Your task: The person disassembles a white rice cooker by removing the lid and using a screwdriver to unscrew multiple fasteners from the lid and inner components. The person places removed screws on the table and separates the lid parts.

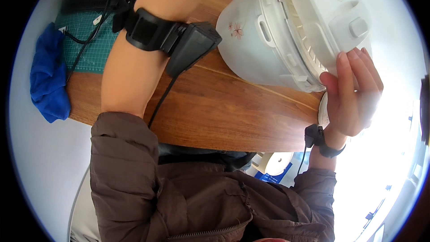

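A translucent white plastic bucket [244, 22] with a small printed flower stands tilted on the wooden table, its mouth toward the right. Its clear-white lid [318, 13] sits at the mouth, with a ribbed inner edge showing between lid and rim. My right hand [356, 92] is at the lid's near edge, thumb on one side and fingers on the other, closed on it. My left forearm reaches forward past the bucket's left side. The left hand itself lies beyond the top edge of the picture, so its grip is hidden.
A green cutting mat [85, 54] and a blue cloth [47, 76] lie at the table's left. Black cables run from the device strapped on my left forearm [195, 45]. Below the table's front edge [215, 148] is a white round object [275, 163].
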### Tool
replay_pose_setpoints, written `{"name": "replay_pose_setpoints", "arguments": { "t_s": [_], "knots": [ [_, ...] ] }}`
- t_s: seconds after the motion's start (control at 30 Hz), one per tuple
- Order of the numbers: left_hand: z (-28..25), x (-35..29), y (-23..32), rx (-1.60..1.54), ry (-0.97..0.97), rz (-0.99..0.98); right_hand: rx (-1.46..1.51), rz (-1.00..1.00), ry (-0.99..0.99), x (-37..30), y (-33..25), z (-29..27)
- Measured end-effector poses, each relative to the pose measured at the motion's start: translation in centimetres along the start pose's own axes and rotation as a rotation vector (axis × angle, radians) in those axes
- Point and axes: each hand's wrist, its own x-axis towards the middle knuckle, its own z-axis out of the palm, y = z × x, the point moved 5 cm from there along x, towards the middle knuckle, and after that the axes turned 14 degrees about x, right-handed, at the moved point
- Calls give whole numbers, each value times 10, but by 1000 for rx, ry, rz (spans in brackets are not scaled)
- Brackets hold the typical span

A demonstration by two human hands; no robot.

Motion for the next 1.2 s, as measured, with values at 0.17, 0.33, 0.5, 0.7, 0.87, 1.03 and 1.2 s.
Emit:
{"name": "replay_pose_setpoints", "arguments": {
  "t_s": [0.17,0.33,0.5,0.7,0.87,1.03,1.2],
  "knots": [
    [10,14,12,371,35,-23,88,30,9,-6,-7,1],
    [9,34,8,625,18,-106,171,31,112,-18,-5,0],
    [-3,56,-10,625,-22,-202,267,112,158,-29,4,-1],
    [2,50,-1,506,3,-47,266,218,215,-39,22,-1],
    [2,48,-6,581,-111,-301,325,243,227,-41,26,3],
    [-1,41,2,624,-65,-87,354,188,224,-37,17,11],
    [1,55,-4,609,-91,-178,355,175,226,-36,16,9]
  ]
}}
